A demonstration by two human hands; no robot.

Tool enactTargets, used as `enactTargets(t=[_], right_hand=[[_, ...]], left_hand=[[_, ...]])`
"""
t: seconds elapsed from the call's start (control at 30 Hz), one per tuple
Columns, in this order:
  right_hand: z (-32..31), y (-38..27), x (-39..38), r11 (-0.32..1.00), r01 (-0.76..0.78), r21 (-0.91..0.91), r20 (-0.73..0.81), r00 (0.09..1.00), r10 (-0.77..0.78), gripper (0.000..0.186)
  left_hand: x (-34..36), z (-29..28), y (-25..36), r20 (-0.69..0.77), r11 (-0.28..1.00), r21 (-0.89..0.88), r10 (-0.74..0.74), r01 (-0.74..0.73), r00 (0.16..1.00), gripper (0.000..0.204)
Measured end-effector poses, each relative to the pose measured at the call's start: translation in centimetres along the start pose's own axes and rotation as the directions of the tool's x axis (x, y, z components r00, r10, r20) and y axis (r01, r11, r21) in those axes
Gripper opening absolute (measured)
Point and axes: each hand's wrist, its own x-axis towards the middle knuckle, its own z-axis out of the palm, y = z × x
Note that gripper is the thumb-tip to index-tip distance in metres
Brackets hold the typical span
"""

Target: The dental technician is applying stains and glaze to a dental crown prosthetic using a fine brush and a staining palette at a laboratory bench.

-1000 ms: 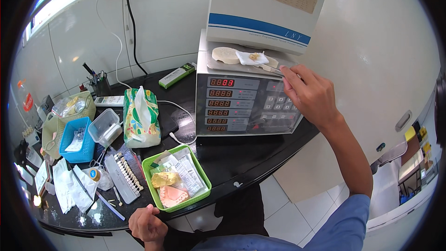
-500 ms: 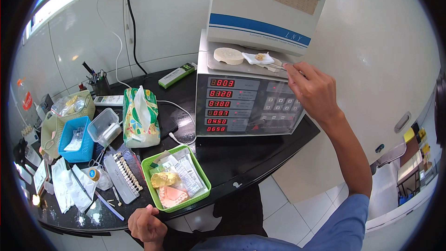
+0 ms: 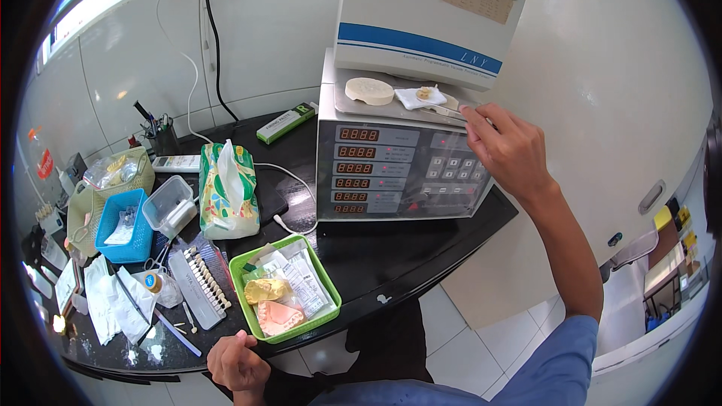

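Up on the metal shelf (image 3: 353, 110) of a white porcelain furnace, my right hand (image 3: 511, 146) pinches slim metal tweezers (image 3: 449, 111). Their tips reach a white pad (image 3: 410, 99) bearing small tooth-coloured pieces (image 3: 426, 93), seemingly dental crowns. Left of the pad lies a round cream disc (image 3: 369, 91). A second pale disc (image 3: 451, 102) is partly hidden behind the pad and tweezers. My left hand (image 3: 238, 363) is at the lower edge, fingers curled in and seemingly holding nothing. Nearest to it is a green basket (image 3: 337, 304) with a pink dental model (image 3: 279, 319), a yellow one (image 3: 266, 290) and papers.
The furnace's control panel (image 3: 406, 207) faces me below the shelf; its upper housing (image 3: 421, 0) rises behind. Leftward on the black table are a tissue pack (image 3: 218, 199), a tooth shade guide (image 3: 197, 286), a blue basket (image 3: 113, 252) and a green-white box (image 3: 286, 122).
The pad and its pieces have shifted slightly right and lie flatter. The panel's red digits look dimmer. My left hand has stayed in place.
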Motion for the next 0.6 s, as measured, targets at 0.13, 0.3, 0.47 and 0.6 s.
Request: enactTargets(t=[0.13,0.3,0.47,0.6], right_hand=[[-0.8,-0.2,-0.1,1.0,0.013,-0.003,-0.023,1.0,-0.013,0.026],[-1.9,-0.7,0.6,0.999,-0.01,0.047,-0.075,0.997,0.013,0.024],[-1.4,-2.0,2.4,0.995,-0.01,0.099,-0.061,0.998,0.016,0.024],[-1.0,-3.5,3.8,0.992,0.01,0.124,-0.053,0.999,-0.003,0.021]], left_hand=[[-0.2,-0.1,-0.2,0.004,1.0,0.005,0.001,-0.001,1.0,0.019],[-0.1,0.0,-0.2,-0.002,1.0,-0.005,0.002,-0.002,1.0,0.019],[-0.1,0.0,-0.2,-0.011,1.0,0.021,0.01,-0.009,1.0,0.019],[0.0,-0.1,-0.2,-0.014,1.0,0.024,0.019,-0.019,1.0,0.019]])
